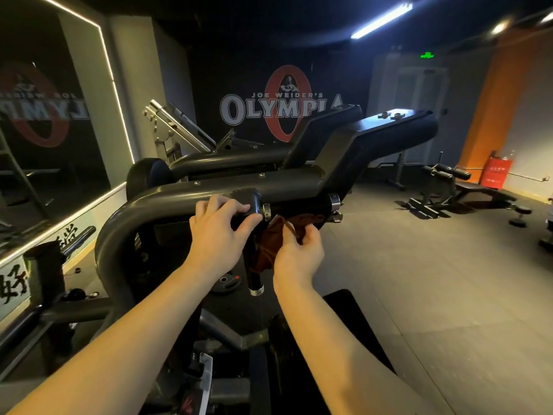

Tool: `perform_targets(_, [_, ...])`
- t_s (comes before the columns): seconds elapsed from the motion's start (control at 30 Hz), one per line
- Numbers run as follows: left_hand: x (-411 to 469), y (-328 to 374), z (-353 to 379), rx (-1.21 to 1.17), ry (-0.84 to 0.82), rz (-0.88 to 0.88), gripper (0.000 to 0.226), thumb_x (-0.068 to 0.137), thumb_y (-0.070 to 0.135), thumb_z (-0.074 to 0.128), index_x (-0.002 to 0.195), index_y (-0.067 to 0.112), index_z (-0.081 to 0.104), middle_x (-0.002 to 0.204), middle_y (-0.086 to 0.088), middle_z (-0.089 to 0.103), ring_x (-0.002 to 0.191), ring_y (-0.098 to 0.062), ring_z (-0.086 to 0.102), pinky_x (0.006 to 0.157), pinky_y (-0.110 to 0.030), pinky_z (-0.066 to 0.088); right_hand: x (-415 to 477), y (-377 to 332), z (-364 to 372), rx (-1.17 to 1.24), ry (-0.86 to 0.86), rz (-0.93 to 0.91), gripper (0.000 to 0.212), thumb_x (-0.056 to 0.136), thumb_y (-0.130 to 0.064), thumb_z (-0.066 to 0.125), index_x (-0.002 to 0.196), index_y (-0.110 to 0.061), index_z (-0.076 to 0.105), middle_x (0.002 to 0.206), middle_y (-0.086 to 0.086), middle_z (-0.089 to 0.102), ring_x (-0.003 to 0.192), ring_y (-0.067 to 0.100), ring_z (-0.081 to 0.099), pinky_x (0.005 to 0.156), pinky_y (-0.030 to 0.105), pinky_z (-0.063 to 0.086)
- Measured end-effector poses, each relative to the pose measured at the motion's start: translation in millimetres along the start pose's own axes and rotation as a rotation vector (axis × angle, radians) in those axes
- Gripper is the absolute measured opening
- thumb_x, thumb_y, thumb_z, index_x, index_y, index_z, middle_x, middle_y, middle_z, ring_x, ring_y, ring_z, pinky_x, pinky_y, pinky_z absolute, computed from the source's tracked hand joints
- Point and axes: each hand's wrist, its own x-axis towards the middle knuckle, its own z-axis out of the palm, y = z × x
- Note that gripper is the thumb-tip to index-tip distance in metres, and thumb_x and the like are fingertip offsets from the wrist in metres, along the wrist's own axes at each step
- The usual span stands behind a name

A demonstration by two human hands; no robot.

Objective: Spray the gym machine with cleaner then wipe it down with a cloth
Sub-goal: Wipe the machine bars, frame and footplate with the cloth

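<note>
At the handle [299,205] of the machine [185,191], the task stood in its wiping stage. The left grip [220,227] was closed over the joint [247,202] at the left end of the handle, fingers curled on top and thumb pressed to the near face. The right grip [300,250] pinched the cloth [267,245], a brown rag bunched directly below the handle and touching its underside. Part of the cloth hung down beside the short post [255,278] that dropped from the joint.

No cleaner bottle was in view, and no wet film could be made out on the dark metal, so the spraying step could not be confirmed. With the cloth already in contact, spraying was judged complete for this section at least.

Wiping appeared to have reached only the area under the handle. Judged outstanding were the top of the handle, the post, the curved frame left of the handle and the arm [374,130] above and behind it.
</note>
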Motion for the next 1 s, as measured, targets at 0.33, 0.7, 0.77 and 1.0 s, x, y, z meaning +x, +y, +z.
perform_targets(0.33, [-0.8, -1.8, 4.4, -0.036, 0.026, -0.018, 0.039, 0.092, 0.056, 0.061, 0.119, 0.030, 0.070, 0.120, 0.010, 0.050, 0.121, -0.019, 0.039, 0.098, -0.041, 0.036, 24.2, -15.2, -35.6, -0.045, 0.085, -0.128, 0.031, 0.095, -0.021, 0.071, 0.106, -0.048, 0.060, 0.121, -0.014, 0.064, 0.112, 0.006, 0.064, 0.100, 0.038, 0.056])
perform_targets(0.7, [-1.5, 0.0, -2.4, -0.016, -0.038, -0.026, 0.043, 0.093, 0.058, 0.058, 0.125, 0.031, 0.068, 0.124, 0.011, 0.050, 0.124, -0.015, 0.037, 0.103, -0.040, 0.032, 11.3, -26.1, -41.5, -0.204, -0.443, 0.036, 0.025, 0.090, -0.015, 0.077, 0.103, -0.037, 0.073, 0.113, -0.004, 0.073, 0.108, 0.014, 0.071, 0.095, 0.041, 0.060])
perform_targets(0.77, [-2.3, 0.9, -6.0, -0.021, -0.062, -0.019, 0.040, 0.095, 0.055, 0.059, 0.127, 0.033, 0.067, 0.125, 0.012, 0.050, 0.125, -0.014, 0.037, 0.101, -0.038, 0.030, 11.0, -48.1, -49.8, -0.254, -0.540, -0.043, 0.027, 0.091, -0.016, 0.076, 0.107, -0.037, 0.074, 0.111, -0.005, 0.075, 0.104, 0.011, 0.073, 0.092, 0.041, 0.061])
perform_targets(1.0, [-27.0, -10.2, -6.1, -0.168, 0.103, -0.116, 0.043, 0.091, 0.037, 0.073, 0.132, 0.035, 0.060, 0.132, 0.017, 0.046, 0.130, -0.007, 0.042, 0.114, -0.050, 0.038, 55.2, -112.8, 6.8, -0.886, -0.813, -0.585, 0.033, 0.103, -0.019, 0.060, 0.133, -0.029, 0.065, 0.129, -0.016, 0.062, 0.107, -0.007, 0.056, 0.082, 0.005, 0.041])
